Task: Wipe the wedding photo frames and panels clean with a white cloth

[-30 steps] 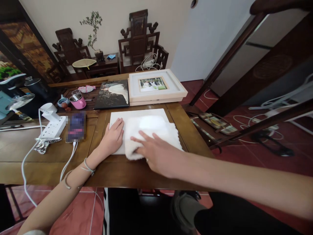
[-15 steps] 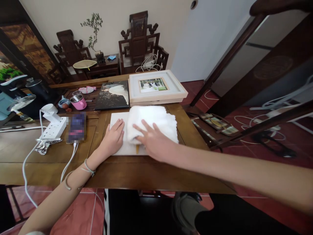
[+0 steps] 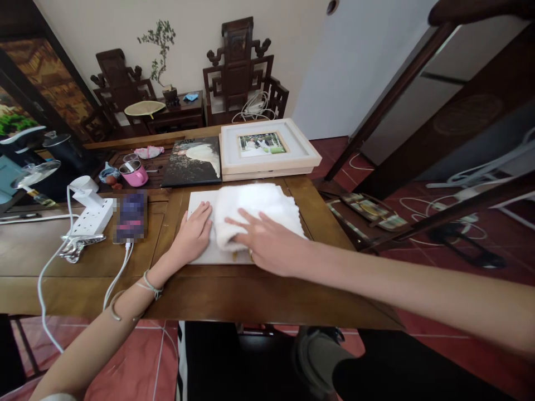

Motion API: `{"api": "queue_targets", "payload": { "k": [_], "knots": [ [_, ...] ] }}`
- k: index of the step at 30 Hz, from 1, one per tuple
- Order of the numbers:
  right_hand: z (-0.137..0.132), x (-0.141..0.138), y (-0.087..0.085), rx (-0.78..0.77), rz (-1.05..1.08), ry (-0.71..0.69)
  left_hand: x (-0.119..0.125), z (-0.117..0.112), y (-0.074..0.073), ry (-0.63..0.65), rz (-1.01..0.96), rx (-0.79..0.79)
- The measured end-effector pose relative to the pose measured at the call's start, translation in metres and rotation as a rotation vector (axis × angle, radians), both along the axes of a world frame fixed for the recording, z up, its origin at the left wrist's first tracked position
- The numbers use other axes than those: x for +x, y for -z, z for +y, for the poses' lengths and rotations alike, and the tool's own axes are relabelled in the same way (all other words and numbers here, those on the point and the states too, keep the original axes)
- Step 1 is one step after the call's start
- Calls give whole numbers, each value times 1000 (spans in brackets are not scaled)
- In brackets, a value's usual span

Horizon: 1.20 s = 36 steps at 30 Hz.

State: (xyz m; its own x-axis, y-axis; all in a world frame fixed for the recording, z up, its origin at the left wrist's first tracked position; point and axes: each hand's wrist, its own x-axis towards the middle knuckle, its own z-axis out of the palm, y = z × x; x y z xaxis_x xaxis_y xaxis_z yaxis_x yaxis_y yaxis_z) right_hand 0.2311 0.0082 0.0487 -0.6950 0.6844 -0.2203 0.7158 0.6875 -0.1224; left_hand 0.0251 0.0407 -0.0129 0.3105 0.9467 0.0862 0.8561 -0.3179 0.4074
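Note:
A thick, fluffy white towel (image 3: 259, 201) lies folded over a flat white board (image 3: 204, 257) near the table's front edge. On top of the towel is my right hand (image 3: 271, 242), fingers spread across it and the thumb side tucked into the curled front fold, so that it grips the cloth. My left hand (image 3: 194, 231) rests flat on the board's left side, fingers stretched out and holding nothing. A small yellowish patch (image 3: 235, 256) shows on the board below the towel's front edge; the towel hides most of the board's face.
Behind the board are a pale wooden picture frame (image 3: 267, 159) and a dark picture panel (image 3: 194, 161). To the left lie a phone (image 3: 131, 217) on a white cable, a power strip (image 3: 95, 217) and a pink mug (image 3: 136, 175). The wooden table (image 3: 251, 298) ends close in front.
My right hand has shifted the towel slightly toward me and left, and its front fold now curls open more. The left hand has stayed in place on the board.

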Motion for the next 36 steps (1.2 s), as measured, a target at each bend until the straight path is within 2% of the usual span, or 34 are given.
{"api": "queue_targets", "payload": {
  "k": [4,7,11,16,18,20,23,27,31,36],
  "knots": [
    [39,-12,10,87,-21,92,-2,3,0,-44,-175,30],
    [46,-30,14,98,-33,122,-2,2,-2,-71,-317,92],
    [23,-45,14,110,-1,-61,-1,-1,-6,-123,-427,149],
    [-23,-35,5,-5,-19,-298,-2,-3,-11,-134,-410,131],
    [-34,-24,2,-60,-28,-326,-1,-4,-12,-120,-380,110],
    [-37,-11,1,-72,0,-298,0,-4,-11,-96,-327,92],
    [-24,6,0,-40,79,-184,0,-3,-8,-21,-155,70],
    [13,13,2,-5,138,13,-1,-3,-3,39,48,76],
    [47,-1,1,-48,258,127,0,-4,-5,65,85,94],
    [74,-38,-10,-75,332,91,2,-4,-7,73,68,127]
  ]
}}
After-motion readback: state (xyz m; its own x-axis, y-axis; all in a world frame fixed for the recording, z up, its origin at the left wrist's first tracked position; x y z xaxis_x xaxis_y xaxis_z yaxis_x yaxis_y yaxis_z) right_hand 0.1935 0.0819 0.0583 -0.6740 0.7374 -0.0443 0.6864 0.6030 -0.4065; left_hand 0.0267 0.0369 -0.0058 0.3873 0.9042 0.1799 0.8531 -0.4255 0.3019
